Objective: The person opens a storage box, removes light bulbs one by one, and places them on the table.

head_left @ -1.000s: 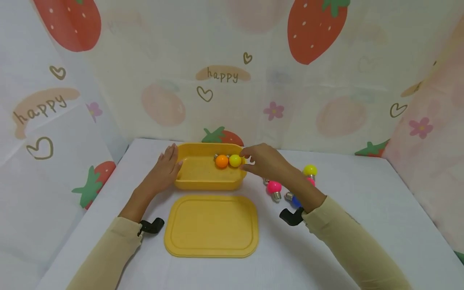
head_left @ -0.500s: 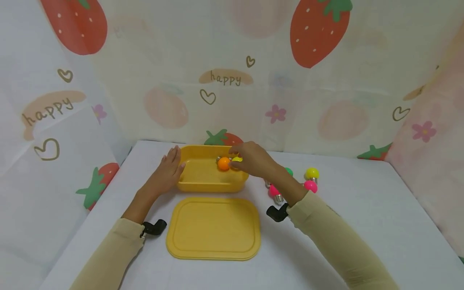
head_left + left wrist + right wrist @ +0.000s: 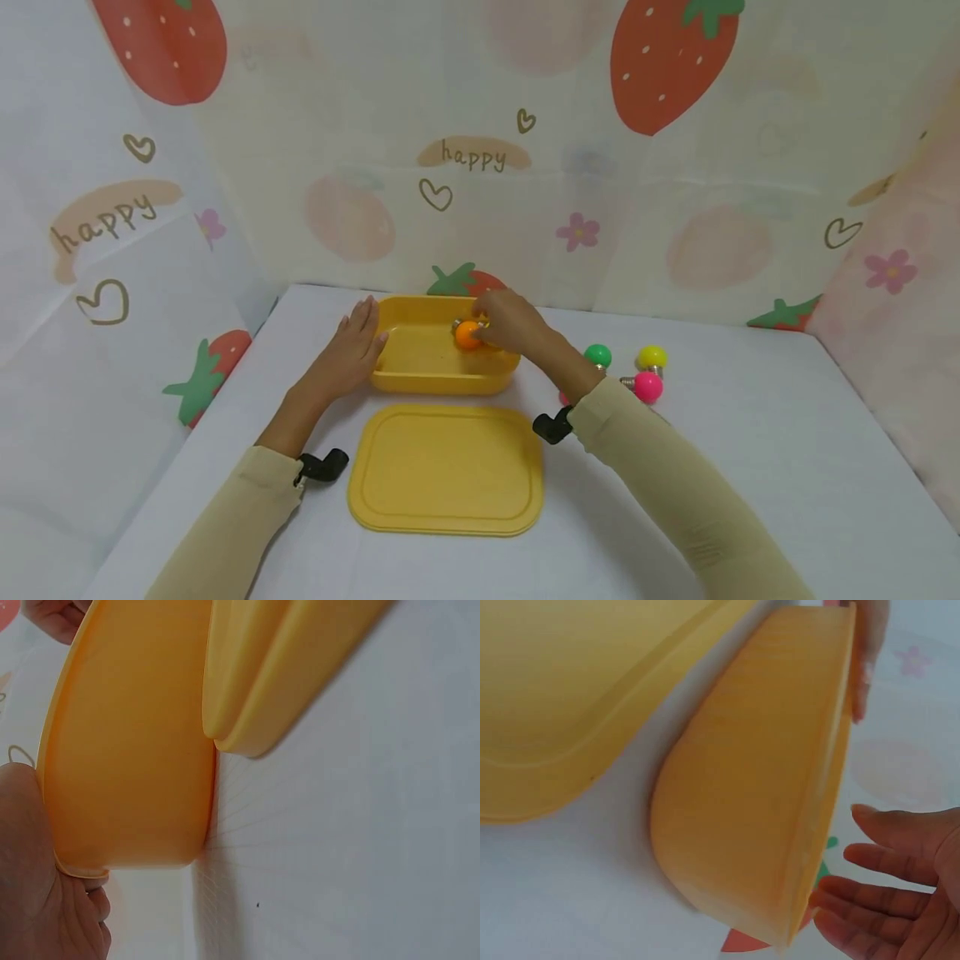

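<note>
A yellow plastic box (image 3: 423, 384) stands on the table in the head view. My left hand (image 3: 347, 357) lies with straight fingers along its left end, the thumb over the rim. Reaching over the box's right end, my right hand (image 3: 513, 323) has its fingertips beside an orange light bulb (image 3: 467, 336). A metal screw base shows just left of that bulb. In the right wrist view my right hand (image 3: 904, 889) has spread fingers at the box rim (image 3: 832, 772), with nothing visible between thumb and fingers.
The yellow lid (image 3: 446, 471) lies flat in front of the box. To the right are a green bulb (image 3: 597, 356), a yellow bulb (image 3: 652, 357) and a pink bulb (image 3: 648, 387). My right forearm covers part of that area. A strawberry-print cloth (image 3: 480, 225) hangs behind.
My right hand has moved left over the box and now hides the yellow bulb inside it. The right forearm followed, uncovering a green bulb. My left hand stays at the box's left end.
</note>
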A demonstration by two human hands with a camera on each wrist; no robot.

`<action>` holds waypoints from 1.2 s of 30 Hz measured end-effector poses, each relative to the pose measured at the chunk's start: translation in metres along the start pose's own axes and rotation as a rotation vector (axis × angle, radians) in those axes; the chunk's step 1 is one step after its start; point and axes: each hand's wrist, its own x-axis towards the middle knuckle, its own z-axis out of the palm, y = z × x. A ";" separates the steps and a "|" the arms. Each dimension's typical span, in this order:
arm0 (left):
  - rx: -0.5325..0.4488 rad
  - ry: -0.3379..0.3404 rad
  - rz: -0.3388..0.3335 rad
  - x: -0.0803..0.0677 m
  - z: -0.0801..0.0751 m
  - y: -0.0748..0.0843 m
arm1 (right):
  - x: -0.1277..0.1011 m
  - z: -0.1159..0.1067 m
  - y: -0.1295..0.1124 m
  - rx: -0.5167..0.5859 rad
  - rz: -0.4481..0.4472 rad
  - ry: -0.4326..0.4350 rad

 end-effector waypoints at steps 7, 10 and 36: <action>0.007 -0.010 -0.014 0.000 0.000 -0.001 | 0.014 0.014 0.001 -0.072 0.071 -0.012; 0.005 -0.010 -0.016 0.000 0.001 -0.001 | 0.018 0.019 0.001 -0.109 0.101 -0.027; 0.034 -0.011 -0.031 -0.002 -0.003 0.006 | 0.020 0.042 0.014 -0.191 0.063 0.016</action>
